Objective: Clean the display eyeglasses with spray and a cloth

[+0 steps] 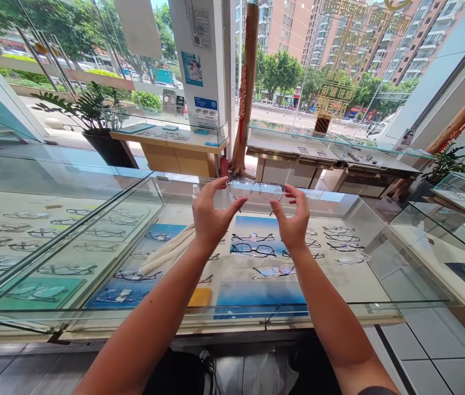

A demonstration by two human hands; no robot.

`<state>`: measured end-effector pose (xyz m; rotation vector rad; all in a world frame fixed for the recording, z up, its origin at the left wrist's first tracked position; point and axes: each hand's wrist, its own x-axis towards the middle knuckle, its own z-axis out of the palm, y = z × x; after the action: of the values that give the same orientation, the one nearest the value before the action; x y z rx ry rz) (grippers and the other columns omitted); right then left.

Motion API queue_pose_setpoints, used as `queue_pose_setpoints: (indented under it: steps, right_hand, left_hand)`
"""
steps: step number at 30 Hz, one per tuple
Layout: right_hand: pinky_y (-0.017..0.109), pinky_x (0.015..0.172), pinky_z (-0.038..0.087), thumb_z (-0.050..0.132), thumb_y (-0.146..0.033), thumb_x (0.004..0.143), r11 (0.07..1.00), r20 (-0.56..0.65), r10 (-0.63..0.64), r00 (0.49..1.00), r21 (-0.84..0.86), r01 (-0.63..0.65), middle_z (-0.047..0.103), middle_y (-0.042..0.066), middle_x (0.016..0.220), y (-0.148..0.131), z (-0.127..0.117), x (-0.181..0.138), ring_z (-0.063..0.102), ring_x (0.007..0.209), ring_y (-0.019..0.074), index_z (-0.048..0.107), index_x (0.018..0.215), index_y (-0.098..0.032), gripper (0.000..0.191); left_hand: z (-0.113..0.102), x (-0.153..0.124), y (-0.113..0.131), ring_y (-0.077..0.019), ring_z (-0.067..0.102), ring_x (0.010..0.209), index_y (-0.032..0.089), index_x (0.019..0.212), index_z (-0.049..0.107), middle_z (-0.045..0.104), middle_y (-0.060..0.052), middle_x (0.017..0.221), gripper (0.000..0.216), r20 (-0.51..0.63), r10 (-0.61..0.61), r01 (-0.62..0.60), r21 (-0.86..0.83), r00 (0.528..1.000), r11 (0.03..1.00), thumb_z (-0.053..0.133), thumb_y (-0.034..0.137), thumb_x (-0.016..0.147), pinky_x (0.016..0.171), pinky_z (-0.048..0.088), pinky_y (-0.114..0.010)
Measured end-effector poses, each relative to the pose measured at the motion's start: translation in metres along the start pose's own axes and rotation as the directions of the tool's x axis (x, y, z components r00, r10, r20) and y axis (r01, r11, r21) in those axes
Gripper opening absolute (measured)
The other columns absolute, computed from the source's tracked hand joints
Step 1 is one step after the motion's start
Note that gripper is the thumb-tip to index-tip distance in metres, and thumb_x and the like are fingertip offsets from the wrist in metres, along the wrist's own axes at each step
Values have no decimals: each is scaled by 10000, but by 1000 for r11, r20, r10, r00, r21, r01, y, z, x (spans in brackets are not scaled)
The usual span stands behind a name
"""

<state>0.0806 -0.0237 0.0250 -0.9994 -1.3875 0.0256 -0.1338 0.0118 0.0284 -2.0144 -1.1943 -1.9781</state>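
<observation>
A pair of eyeglasses (259, 190) with a thin dark frame is held up level above the glass counter. My left hand (212, 213) grips its left side, fingers at the top corner and thumb below. At the other end my right hand (292, 215) pinches the right side in the same way. Clear lenses span the gap between the hands, and a small printed mark shows on the right lens. Below my left forearm a cream cloth (170, 249) lies on the counter. A small white bottle (195, 190) stands just behind my left hand.
The glass display counter (335, 302) holds several rows of eyeglasses (252, 249) on blue and pale backing. A second glass case (442, 241) stands at the right. Beyond are a tree-trunk post (245, 93), a potted plant (108, 148) and low window displays (290, 148).
</observation>
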Motion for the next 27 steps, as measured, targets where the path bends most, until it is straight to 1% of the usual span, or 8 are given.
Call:
queue_pose_setpoints:
  steps: [3, 5, 8, 12, 15, 18, 22, 27]
  right_hand:
    - [493, 987, 560, 743, -561, 1008, 1000, 2, 2, 1000, 20, -2, 727, 123, 1330, 2, 0, 0, 684, 1176, 303, 661, 1407, -286, 491]
    - [489, 985, 558, 751, -553, 1005, 999, 11, 12, 1000, 38, -12, 727, 125, 1346, 4, 1, 0, 688, 1175, 301, 664, 1419, -285, 500]
    - [493, 992, 556, 741, -563, 1010, 997, 36, 51, 998, 49, -53, 731, 130, 1380, 7, 4, -1, 692, 1174, 298, 660, 1445, -288, 521]
    - [509, 1021, 554, 721, -586, 1016, 993, 71, 97, 993, 60, -101, 738, 134, 1394, 12, 6, -2, 692, 1189, 301, 654, 1474, -290, 550]
    - [515, 1028, 554, 726, -597, 1009, 991, 75, 108, 991, 71, -113, 744, 135, 1394, 13, 7, -3, 695, 1186, 297, 656, 1474, -289, 562]
    - [510, 1011, 558, 735, -582, 1008, 992, 60, 96, 994, 72, -100, 742, 136, 1400, 12, 7, -3, 700, 1178, 293, 654, 1470, -287, 554]
    - [513, 995, 569, 722, -545, 1024, 999, 30, 46, 999, 21, -46, 725, 129, 1403, 11, 7, -4, 695, 1167, 296, 641, 1480, -305, 521]
    - [544, 1046, 568, 698, -506, 1048, 1000, 7, -9, 1000, -11, 9, 717, 110, 1384, 10, 6, -5, 677, 1178, 302, 639, 1490, -317, 484]
  left_hand:
    - [2, -2, 0, -282, 771, 1078, 217, 1333, 724, 814, -123, 1221, 644, 3, -12, 12, -20, 1000, 1000, 837, 684, 904, 953, 605, -458]
    - [4, -3, 0, -271, 762, 1034, 220, 1342, 724, 808, -123, 1223, 637, -16, -17, 17, -23, 1000, 1000, 841, 670, 908, 907, 600, -445]
    - [5, -4, 3, -249, 748, 966, 210, 1354, 716, 798, -124, 1219, 634, -55, 8, -9, -31, 998, 999, 852, 643, 911, 841, 586, -415]
    - [6, -5, 5, -250, 733, 954, 212, 1349, 714, 789, -115, 1196, 656, -79, 28, -29, -10, 996, 1000, 857, 663, 895, 835, 581, -410]
    - [7, -5, 4, -252, 734, 964, 214, 1349, 712, 789, -118, 1205, 653, -80, 34, -33, 10, 996, 999, 838, 677, 905, 844, 587, -412]
    - [7, -6, 3, -259, 744, 1006, 215, 1362, 710, 786, -129, 1239, 633, -63, 28, -27, 12, 998, 1000, 815, 667, 932, 856, 596, -413]
    - [9, -6, 0, -270, 751, 1056, 225, 1388, 717, 772, -141, 1307, 644, -23, -26, 25, -22, 999, 999, 813, 670, 932, 857, 608, -422]
    - [12, -7, -5, -273, 759, 1089, 229, 1418, 729, 784, -145, 1324, 661, 3, -98, 98, -85, 995, 992, 824, 662, 927, 833, 616, -411]
